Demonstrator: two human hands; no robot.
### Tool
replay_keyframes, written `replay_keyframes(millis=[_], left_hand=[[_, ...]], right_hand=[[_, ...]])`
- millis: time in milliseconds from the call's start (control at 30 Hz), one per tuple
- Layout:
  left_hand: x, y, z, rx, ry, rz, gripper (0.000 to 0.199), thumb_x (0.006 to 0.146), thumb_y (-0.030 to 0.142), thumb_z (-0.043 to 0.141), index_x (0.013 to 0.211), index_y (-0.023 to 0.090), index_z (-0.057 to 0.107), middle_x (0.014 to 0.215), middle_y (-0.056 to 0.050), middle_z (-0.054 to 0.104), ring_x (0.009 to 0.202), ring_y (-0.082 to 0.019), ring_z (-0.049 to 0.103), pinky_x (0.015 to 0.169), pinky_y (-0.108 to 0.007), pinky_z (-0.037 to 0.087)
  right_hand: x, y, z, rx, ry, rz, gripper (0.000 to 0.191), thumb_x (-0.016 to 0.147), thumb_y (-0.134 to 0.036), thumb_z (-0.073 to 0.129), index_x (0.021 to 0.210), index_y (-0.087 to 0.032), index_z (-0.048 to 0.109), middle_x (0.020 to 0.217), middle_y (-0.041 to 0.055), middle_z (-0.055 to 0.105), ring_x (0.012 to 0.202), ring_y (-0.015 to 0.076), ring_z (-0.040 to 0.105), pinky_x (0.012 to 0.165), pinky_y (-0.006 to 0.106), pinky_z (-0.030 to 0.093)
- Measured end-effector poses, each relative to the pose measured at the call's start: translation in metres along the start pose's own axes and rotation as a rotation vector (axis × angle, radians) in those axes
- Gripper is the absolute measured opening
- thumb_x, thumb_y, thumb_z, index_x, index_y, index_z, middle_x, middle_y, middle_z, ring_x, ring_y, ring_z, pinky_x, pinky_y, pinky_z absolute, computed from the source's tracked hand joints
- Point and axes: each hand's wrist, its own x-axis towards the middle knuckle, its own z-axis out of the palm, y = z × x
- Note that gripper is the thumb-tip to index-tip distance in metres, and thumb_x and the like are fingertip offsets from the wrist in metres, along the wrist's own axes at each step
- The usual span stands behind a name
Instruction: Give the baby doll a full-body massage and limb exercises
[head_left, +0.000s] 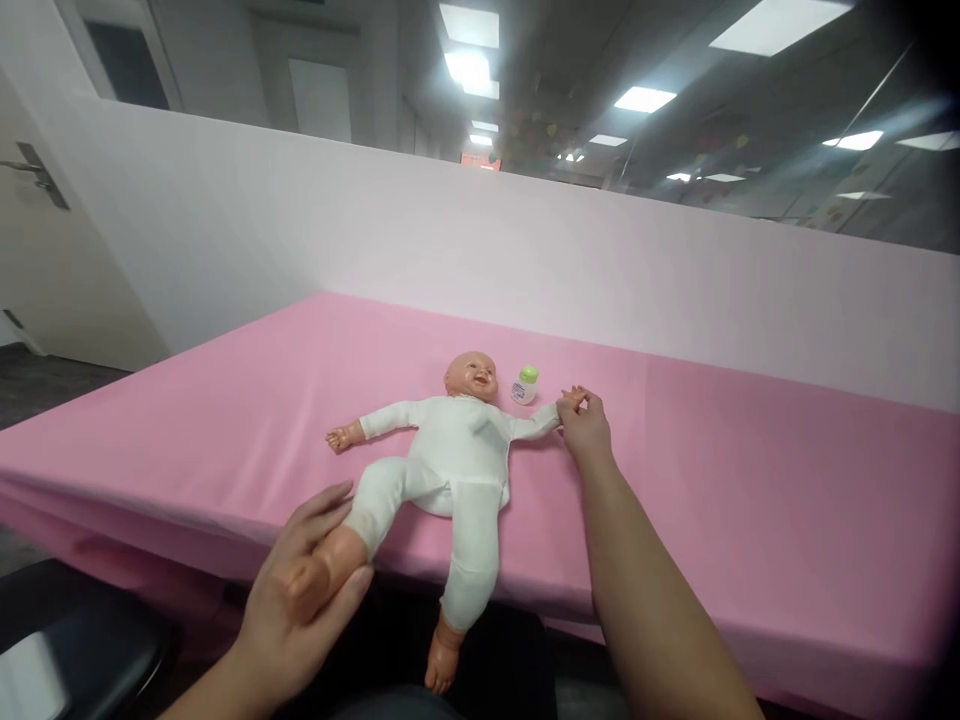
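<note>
A baby doll (461,440) in a white suit lies face up on a pink-covered table (720,510), its legs reaching past the near edge. My left hand (300,590) is wrapped around the doll's lower leg and foot on the left side of the view. With its fingers closed, my right hand (587,425) grips the doll's hand at the right, and the doll's small fingers show above mine. The other doll arm rests stretched out on the cloth. Close to the doll's head stands a small bottle (524,387) with a green cap, touched by neither hand.
A white partition wall (480,240) runs along the table's back, with glass above it. At the lower left is a black chair (90,610) with a white object (31,680) on it. A door (60,230) is at the far left.
</note>
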Motion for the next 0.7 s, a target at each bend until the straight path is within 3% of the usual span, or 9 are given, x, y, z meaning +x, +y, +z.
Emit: replay_keyframes(millis=[167,233,300,400,533,600,700], left_hand=[[-0.04,-0.009,-0.004,0.12,-0.034,-0.056,0.052,0.087,0.041,0.076,0.135,0.031,0.062,0.144,-0.01,0.063,0.128,-0.035,0.066,0.104,-0.051,0.06],[-0.04,-0.009,-0.004,0.117,-0.037,-0.097,0.05,0.088,0.044,0.075,0.135,0.03,0.062,0.143,-0.009,0.064,0.127,-0.035,0.067,0.104,-0.051,0.059],[-0.033,-0.008,-0.005,0.102,-0.025,-0.115,0.049,0.089,0.046,0.073,0.134,0.03,0.063,0.143,-0.009,0.064,0.127,-0.035,0.067,0.105,-0.051,0.058],[-0.013,-0.006,-0.006,0.081,-0.014,-0.066,0.049,0.087,0.044,0.076,0.133,0.03,0.064,0.143,-0.008,0.064,0.127,-0.034,0.067,0.106,-0.05,0.058],[0.021,-0.003,0.0,-0.008,-0.038,-0.081,0.052,0.09,0.041,0.076,0.137,0.028,0.06,0.154,-0.009,0.057,0.14,-0.035,0.058,0.115,-0.054,0.052],[0.038,0.0,0.007,-0.093,-0.05,-0.092,0.052,0.092,0.041,0.075,0.139,0.026,0.059,0.155,-0.011,0.057,0.144,-0.034,0.055,0.121,-0.056,0.046],[0.063,0.007,0.024,-0.186,-0.077,-0.101,0.051,0.093,0.043,0.075,0.138,0.024,0.06,0.152,-0.012,0.059,0.145,-0.033,0.054,0.124,-0.056,0.042]], right_hand=[[0.007,0.014,-0.012,-0.336,-0.133,0.166,0.068,0.076,-0.047,0.075,0.137,-0.022,0.059,0.122,0.0141,0.074,0.103,0.0332,0.072,0.087,0.044,0.058],[0.007,0.015,-0.012,-0.387,-0.156,0.2,0.071,0.074,-0.047,0.077,0.138,-0.019,0.06,0.115,0.0162,0.075,0.096,0.0346,0.072,0.083,0.044,0.057],[0.006,0.014,-0.01,-0.367,-0.108,0.169,0.082,0.075,-0.047,0.076,0.148,-0.018,0.054,0.121,0.0179,0.074,0.1,0.0347,0.073,0.085,0.043,0.056],[-0.003,0.003,-0.002,-0.311,-0.021,0.019,0.092,0.081,-0.053,0.071,0.16,-0.018,0.04,0.126,0.0166,0.073,0.108,0.0328,0.072,0.093,0.042,0.055],[-0.03,-0.022,0.019,-0.227,-0.04,-0.226,0.093,0.083,-0.058,0.072,0.161,-0.02,0.039,0.114,0.0107,0.076,0.09,0.0268,0.073,0.086,0.041,0.057],[-0.046,-0.032,0.031,-0.168,-0.122,-0.332,0.08,0.086,-0.053,0.072,0.156,-0.023,0.047,0.114,0.0085,0.076,0.087,0.0242,0.071,0.083,0.039,0.058],[-0.062,-0.043,0.045,-0.252,-0.32,-0.551,0.046,0.094,-0.042,0.069,0.137,-0.029,0.069,0.111,0.0058,0.077,0.092,0.0248,0.07,0.089,0.042,0.056]])
